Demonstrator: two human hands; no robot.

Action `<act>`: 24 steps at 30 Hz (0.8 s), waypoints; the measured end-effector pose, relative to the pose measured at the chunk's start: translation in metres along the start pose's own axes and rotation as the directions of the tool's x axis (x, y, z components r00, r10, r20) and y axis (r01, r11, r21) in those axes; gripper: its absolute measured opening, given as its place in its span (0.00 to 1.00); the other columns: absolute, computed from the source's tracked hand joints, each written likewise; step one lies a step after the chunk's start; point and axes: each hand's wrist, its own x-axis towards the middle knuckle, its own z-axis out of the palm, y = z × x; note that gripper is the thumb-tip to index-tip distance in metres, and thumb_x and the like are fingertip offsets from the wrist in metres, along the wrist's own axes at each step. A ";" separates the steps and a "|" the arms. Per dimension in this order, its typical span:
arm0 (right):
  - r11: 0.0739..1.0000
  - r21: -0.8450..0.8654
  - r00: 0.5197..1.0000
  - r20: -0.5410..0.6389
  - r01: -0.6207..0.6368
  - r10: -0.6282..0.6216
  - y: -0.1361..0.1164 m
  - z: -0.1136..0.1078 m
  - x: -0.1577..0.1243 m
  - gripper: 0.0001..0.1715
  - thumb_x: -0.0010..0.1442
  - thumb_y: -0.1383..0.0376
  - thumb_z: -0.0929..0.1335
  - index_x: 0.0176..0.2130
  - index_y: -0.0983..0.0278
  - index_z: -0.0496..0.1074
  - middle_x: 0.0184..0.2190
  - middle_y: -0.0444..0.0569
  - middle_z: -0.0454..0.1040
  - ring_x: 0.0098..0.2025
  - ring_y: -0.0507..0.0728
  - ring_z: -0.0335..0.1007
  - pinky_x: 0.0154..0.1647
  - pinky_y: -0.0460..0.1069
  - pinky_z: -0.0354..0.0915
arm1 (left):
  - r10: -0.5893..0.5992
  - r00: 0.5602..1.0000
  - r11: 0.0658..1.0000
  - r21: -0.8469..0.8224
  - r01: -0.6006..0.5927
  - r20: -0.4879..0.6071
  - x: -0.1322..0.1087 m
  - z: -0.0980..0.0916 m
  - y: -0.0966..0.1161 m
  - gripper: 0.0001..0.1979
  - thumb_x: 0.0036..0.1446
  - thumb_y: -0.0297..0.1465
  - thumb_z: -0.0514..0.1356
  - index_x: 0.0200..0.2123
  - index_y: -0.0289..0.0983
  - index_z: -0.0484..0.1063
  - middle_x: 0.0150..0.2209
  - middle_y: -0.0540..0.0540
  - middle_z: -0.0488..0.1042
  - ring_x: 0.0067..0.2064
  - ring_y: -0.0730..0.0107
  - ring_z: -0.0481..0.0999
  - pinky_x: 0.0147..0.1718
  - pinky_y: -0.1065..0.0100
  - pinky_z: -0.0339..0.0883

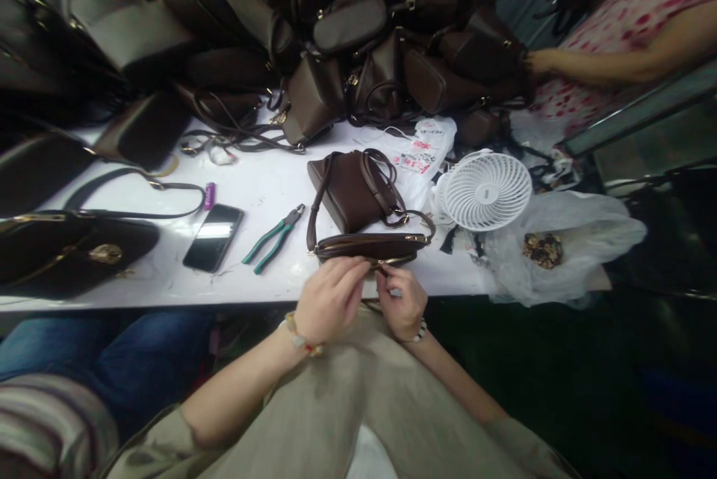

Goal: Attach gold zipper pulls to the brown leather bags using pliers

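Note:
A small brown bag (370,246) lies at the front edge of the white table, its zipper side toward me. My left hand (330,298) is closed on the bag's near edge, left of the zipper's middle. Close beside it, my right hand (402,303) pinches at the zipper area with bent fingers; whatever is between the fingertips is too small to make out. Directly behind stands another brown bag (355,191) with its straps looped over it. Green-handled pliers (272,240) lie open to the left of both bags.
A phone (213,238) and a purple lighter-like item (209,196) lie left. A white fan (485,190) and a plastic bag with gold pieces (542,249) are right. Many brown bags (317,98) are piled behind. Another person's arm (605,64) reaches in at upper right; someone's jeans show lower left.

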 end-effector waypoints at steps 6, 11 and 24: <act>0.999 0.003 0.999 0.006 0.046 -0.046 0.008 0.005 0.003 0.16 0.59 0.68 0.71 0.23 0.57 0.65 0.36 0.49 0.81 0.37 0.56 0.80 0.38 0.52 0.77 | -0.496 0.827 0.758 0.333 0.560 -0.263 -0.018 -0.024 -0.112 0.16 0.63 0.39 0.52 0.46 0.33 0.69 0.51 0.34 0.72 0.54 0.50 0.69 0.54 0.52 0.62; 0.998 0.039 0.998 -0.004 0.059 -0.058 0.009 0.009 0.010 0.16 0.58 0.69 0.71 0.23 0.57 0.65 0.35 0.50 0.81 0.37 0.56 0.79 0.38 0.52 0.77 | -0.626 0.779 0.672 0.482 0.561 -0.034 -0.008 -0.007 -0.137 0.18 0.61 0.41 0.51 0.41 0.33 0.70 0.50 0.31 0.71 0.54 0.46 0.67 0.50 0.52 0.62; 0.983 0.186 1.000 -0.017 -0.002 0.005 0.012 0.011 0.008 0.16 0.58 0.69 0.72 0.24 0.58 0.65 0.36 0.50 0.80 0.37 0.56 0.79 0.38 0.52 0.76 | -0.427 0.757 0.871 -0.001 0.492 0.494 -0.014 -0.116 -0.012 0.09 0.50 0.26 0.53 0.34 0.40 0.71 0.38 0.49 0.77 0.38 0.66 0.77 0.40 0.68 0.70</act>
